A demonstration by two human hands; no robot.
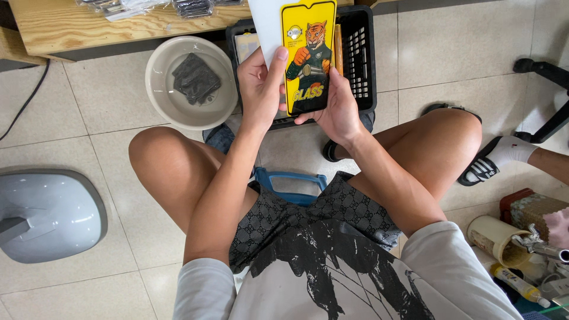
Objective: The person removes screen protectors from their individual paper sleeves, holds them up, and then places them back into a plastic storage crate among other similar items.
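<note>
From the head camera, the left hand (259,83) and right hand (339,109) together pinch a flat yellow-and-black card package printed with a cartoon tiger (308,56), fingers pressed on its edges, upright above a black plastic crate (363,56). Just left sits a beige round basin (163,101) holding a dark cloth (195,78).

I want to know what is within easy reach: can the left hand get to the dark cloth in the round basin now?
Probably yes. The cloth lies uncovered in the open basin, just left of the left hand, with nothing between. But that hand holds the yellow packet together with the right hand.
</note>
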